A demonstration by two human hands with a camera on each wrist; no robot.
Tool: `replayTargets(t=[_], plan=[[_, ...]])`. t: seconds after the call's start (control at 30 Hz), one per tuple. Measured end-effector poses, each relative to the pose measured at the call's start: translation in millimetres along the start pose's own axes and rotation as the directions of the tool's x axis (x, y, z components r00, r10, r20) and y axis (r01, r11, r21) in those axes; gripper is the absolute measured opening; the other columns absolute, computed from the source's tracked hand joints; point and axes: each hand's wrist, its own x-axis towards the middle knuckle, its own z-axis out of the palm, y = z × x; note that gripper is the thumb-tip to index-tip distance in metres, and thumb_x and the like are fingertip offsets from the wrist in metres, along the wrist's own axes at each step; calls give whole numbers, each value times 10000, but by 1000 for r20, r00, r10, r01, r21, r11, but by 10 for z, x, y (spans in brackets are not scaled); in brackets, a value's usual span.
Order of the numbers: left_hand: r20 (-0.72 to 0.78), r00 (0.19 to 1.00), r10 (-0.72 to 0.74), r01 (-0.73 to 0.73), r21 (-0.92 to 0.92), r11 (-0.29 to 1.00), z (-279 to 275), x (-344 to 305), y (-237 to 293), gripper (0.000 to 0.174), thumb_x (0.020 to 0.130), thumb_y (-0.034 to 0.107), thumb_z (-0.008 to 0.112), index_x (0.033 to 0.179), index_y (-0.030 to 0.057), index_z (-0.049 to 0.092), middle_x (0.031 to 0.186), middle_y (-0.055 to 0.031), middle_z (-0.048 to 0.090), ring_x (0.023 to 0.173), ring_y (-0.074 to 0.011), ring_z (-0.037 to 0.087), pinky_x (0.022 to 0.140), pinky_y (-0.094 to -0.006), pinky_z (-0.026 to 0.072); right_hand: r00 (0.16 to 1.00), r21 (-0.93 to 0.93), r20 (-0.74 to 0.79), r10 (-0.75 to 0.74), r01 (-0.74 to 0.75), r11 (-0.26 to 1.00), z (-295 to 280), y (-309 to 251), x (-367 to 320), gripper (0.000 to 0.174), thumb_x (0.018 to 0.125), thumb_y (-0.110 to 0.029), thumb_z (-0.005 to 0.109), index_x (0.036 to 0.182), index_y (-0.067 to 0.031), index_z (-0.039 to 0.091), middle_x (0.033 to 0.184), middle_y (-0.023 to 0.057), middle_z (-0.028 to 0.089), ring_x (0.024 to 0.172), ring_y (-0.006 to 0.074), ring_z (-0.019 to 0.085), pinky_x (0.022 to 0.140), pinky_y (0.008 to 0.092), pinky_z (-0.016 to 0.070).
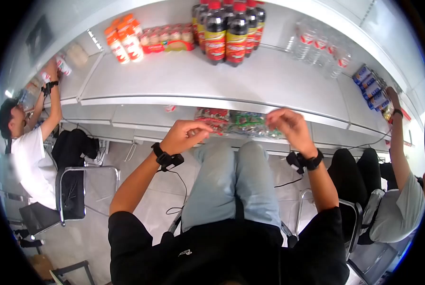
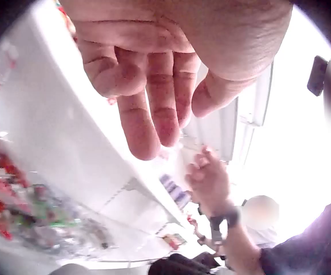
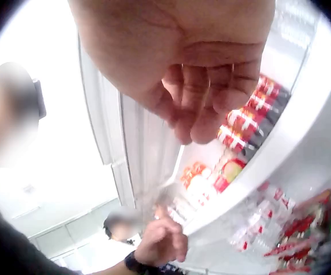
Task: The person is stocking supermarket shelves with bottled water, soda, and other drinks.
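The big white shelf (image 1: 146,83) is in front of you, and the lower shelf (image 1: 141,118) sits under it. A person (image 1: 32,161) in a white shirt is on your left, and another person (image 1: 402,213) in a grey shirt is on your right. Your knees (image 1: 215,159) come up between your arms, near the lower shelf. On the big shelf, dark cola bottles (image 1: 216,38) stand in the middle, clear bottles (image 1: 307,40) to the right, and orange-topped bottles (image 1: 120,42) to the left. The red packs (image 1: 212,116) and green packs (image 1: 249,118) lie side by side on the lower shelf, in a row that runs left to right. The big shelf hides their backs, so I can't tell which way each one is longest. Your left hand (image 1: 186,134) is near the red packs and your right hand (image 1: 291,126) near the green packs, both slack, with loosely bent fingers. The front edge (image 1: 174,101) runs just above the packs, with a wide strip of white behind it and a gap between your hands.
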Motion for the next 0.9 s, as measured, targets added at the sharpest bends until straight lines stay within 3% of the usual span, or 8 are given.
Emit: replayTargets(t=[0.17,0.3,0.43,0.47,0.57,0.7,0.73,0.9], plan=[[13,961,276,-275,-70,959,432,1170,686,259,971,110,613,1200,-9,625,1056,-63,692,899,-104,653,797,-263,529,907,20,-415,66,-63,998,-902,100,333,330,969,-187,584,1270,-53,590,1094,64,679,872,127,626,753,248,458],[32,995,94,-85,-208,974,715,2111,608,323,971,188,613,1255,37,587,1079,-39,682,880,-93,628,691,-233,476,792,167,-528,306,-256,952,-1346,610,451,536,934,-238,627,1406,-37,470,1276,66,603,1021,148,599,861,306,433],[-59,995,-81,64,-249,966,853,2393,365,311,962,221,618,1234,71,602,1063,-28,679,832,-88,613,618,-208,412,709,226,-652,269,-157,961,-1655,970,489,708,887,-183,678,1487,-15,342,1379,158,532,1122,222,588,920,332,470],[-70,995,-74,47,-329,943,844,2388,317,302,965,213,615,1228,65,604,1045,-27,675,817,-86,599,617,-209,410,683,253,-675,278,-140,957,-1773,1036,503,853,859,-141,708,1529,-7,197,1342,195,533,1142,245,575,934,337,494],[-89,996,-18,-22,-422,907,840,2350,217,290,969,205,607,1216,55,605,1035,-35,673,795,-88,583,607,-207,401,562,429,-733,383,-55,901,-2087,1125,571,963,805,-84,761,1530,23,136,1252,154,562,1057,243,598,843,328,538],[-107,994,-2,-40,-392,919,911,2297,311,259,979,188,594,1199,51,607,1033,-49,674,791,-90,577,598,-204,392,428,373,-817,387,-121,920,-2300,1136,796,871,757,-34,794,1464,-83,289,1117,92,597,927,217,613,719,341,573],[-122,992,4,-51,-387,920,923,2297,309,244,985,177,588,1192,50,610,1031,-56,677,786,-90,578,592,-205,391,474,373,-785,399,-152,915,-2387,1164,815,1047,765,-53,807,1551,-93,116,1129,141,577,953,237,602,761,354,586],[-162,987,-5,-67,-433,899,907,2266,272,235,980,149,589,1193,53,614,1025,-61,680,780,-91,591,582,-203,389,368,279,-860,354,-242,929,-2590,1360,974,776,760,-103,814,1401,-67,379,1110,118,614,861,217,629,634,328,599]])
